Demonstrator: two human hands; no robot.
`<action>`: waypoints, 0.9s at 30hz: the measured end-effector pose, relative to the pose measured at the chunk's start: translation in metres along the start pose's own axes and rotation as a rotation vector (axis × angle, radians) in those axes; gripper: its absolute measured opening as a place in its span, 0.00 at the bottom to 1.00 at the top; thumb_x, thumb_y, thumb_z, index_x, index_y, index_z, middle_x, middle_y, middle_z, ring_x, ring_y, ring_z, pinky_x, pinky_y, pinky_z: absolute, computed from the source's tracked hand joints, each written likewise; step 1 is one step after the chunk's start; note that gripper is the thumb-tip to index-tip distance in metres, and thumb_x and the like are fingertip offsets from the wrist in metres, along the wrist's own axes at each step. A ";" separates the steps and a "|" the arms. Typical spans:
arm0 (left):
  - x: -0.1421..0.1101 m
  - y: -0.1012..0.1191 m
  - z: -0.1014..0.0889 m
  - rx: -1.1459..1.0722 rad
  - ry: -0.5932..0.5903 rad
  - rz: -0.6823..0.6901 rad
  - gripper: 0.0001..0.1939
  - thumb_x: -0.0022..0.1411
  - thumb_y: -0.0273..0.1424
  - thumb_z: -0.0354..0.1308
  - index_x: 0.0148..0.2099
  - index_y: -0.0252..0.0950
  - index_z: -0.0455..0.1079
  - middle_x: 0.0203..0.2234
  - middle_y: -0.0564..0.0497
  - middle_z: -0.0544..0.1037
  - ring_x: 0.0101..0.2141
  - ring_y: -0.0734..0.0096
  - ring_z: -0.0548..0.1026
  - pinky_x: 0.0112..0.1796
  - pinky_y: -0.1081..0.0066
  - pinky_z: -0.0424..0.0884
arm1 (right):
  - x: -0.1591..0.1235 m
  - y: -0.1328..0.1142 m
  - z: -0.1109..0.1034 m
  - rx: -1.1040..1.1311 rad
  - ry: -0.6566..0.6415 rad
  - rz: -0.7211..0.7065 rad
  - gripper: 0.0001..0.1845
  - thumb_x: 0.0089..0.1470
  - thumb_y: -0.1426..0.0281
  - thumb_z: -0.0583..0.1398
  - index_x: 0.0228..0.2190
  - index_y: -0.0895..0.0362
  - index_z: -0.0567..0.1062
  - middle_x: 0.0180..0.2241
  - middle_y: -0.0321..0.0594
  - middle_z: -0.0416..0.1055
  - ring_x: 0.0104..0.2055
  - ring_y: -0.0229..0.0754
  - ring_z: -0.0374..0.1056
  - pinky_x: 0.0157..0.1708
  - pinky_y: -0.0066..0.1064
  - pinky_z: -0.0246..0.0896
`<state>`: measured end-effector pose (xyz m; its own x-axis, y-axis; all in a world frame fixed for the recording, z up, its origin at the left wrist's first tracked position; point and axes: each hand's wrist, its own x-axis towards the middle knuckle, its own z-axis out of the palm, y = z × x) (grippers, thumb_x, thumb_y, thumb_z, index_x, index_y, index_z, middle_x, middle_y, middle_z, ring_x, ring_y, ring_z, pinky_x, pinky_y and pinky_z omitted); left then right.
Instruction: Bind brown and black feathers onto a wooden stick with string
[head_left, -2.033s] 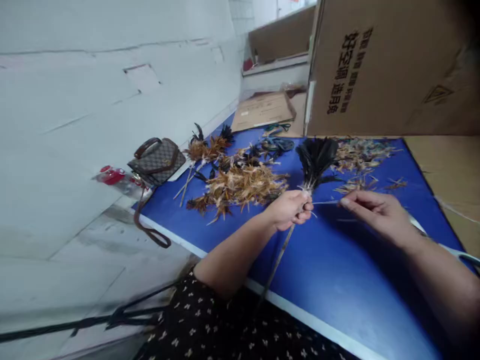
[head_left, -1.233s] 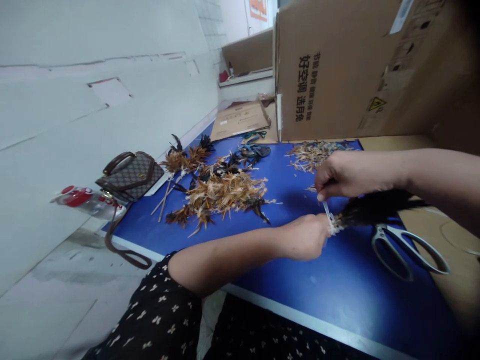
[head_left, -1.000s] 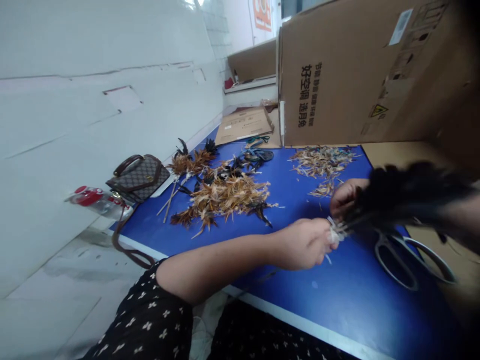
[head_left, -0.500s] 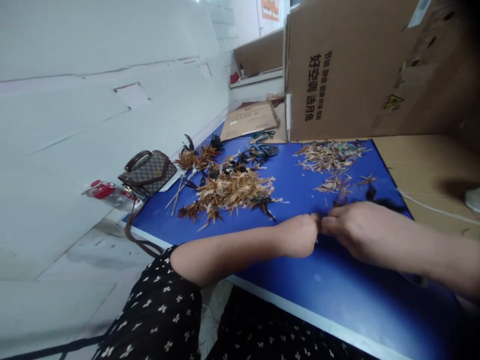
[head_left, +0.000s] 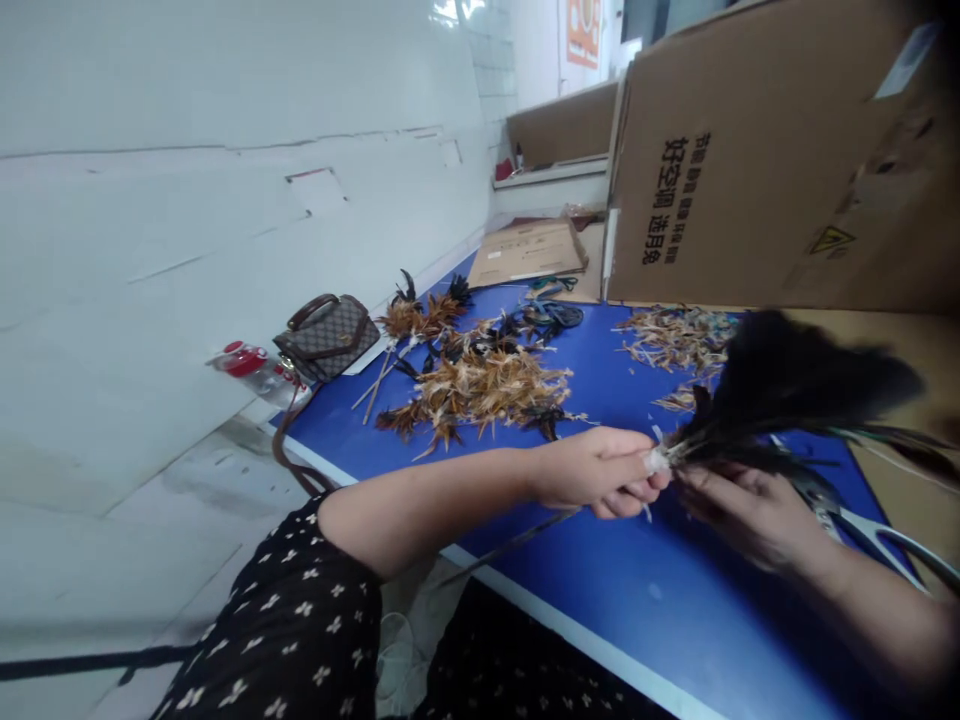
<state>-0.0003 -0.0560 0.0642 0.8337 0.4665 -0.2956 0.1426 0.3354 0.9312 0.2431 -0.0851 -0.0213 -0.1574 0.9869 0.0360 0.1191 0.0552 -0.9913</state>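
1. The black feather bundle point(head_left: 780, 375) is held to the right of the brown feather heap point(head_left: 487, 385), raised over the blue counter point(head_left: 637, 590), its plume pointing away from the heap.
2. The left hand point(head_left: 611, 472), just right of and nearer the wearer than the heap, is closed in a fist around the bundle's neck, probably so the quills stay together while the plume is free to spread.
3. The right hand point(head_left: 750, 510), farther right of the heap, has its fingers curled by the base of the plume, perhaps to steady or sort it; blur and overlap hide whether it grips anything.
4. The plume is soft, dark and fan-shaped, gathered into a pale, stringy binding point(head_left: 658, 459); a thin, rigid-looking stick point(head_left: 517, 540) slants from the fist.
5. The heap itself is fluffy and tawny, with pale quill ends and some black tips, likely placed within easy reach.
6. Well right of the heap, scissors point(head_left: 851, 525) with smooth looped handles lie partly behind the right forearm, seemingly handy for trimming.
7. Beyond the heap and rightward, dry feather scraps point(head_left: 679, 340) are scattered, apparently apart from the heap to avoid mixing.
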 end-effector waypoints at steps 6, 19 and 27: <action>0.028 -0.007 -0.008 -0.231 0.022 0.102 0.28 0.64 0.52 0.74 0.41 0.38 0.64 0.28 0.60 0.60 0.21 0.85 0.53 0.22 0.81 0.47 | 0.006 -0.016 0.020 0.233 0.174 -0.089 0.24 0.55 0.45 0.75 0.29 0.51 0.80 0.22 0.36 0.63 0.24 0.40 0.53 0.24 0.37 0.51; 0.070 -0.046 -0.002 -0.299 0.214 0.183 0.30 0.67 0.59 0.68 0.42 0.39 0.63 0.27 0.61 0.60 0.21 0.83 0.55 0.22 0.79 0.50 | 0.019 0.010 0.001 -0.099 0.284 -0.077 0.36 0.60 0.40 0.73 0.20 0.53 0.71 0.20 0.32 0.59 0.24 0.36 0.52 0.22 0.30 0.50; 0.076 -0.071 -0.008 -0.084 0.442 0.147 0.21 0.78 0.50 0.58 0.41 0.37 0.66 0.26 0.59 0.66 0.21 0.80 0.61 0.24 0.75 0.61 | 0.020 0.016 0.017 -0.031 0.233 0.054 0.37 0.61 0.36 0.70 0.20 0.53 0.72 0.18 0.31 0.57 0.21 0.35 0.49 0.19 0.30 0.44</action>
<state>0.0491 -0.0380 -0.0264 0.5322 0.8116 -0.2408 -0.0189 0.2958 0.9551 0.2251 -0.0673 -0.0390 0.0796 0.9967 0.0145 0.1516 0.0022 -0.9884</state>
